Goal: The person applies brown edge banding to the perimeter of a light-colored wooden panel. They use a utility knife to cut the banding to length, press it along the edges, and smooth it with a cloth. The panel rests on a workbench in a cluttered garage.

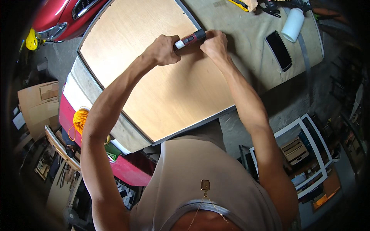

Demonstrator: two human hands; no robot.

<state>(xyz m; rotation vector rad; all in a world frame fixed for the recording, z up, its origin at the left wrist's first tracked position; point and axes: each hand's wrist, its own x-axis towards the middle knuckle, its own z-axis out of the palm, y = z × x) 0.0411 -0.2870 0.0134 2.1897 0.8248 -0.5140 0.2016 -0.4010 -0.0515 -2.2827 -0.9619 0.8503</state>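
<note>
My left hand [166, 50] is wrapped round one end of a short dark hand tool [188, 39] with red and white parts. The tool lies slantwise above a large light wooden panel [162, 92] set in a thin dark frame [191, 16]. Its black far end reaches the frame's right side. My right hand [215, 43] is closed beside that end, at the frame's edge. Its fingertips are hidden, so I cannot make out whether it grips the tool or the frame. The tool's exact kind does not show.
The panel rests on a cloth-covered table [246, 42]. Right of it lie a phone [278, 51] and a white bottle [293, 25], with a yellow-and-black tool [238, 4] farther back. A coil of orange cord [80, 120] is at left. A red vehicle [63, 17] stands far left.
</note>
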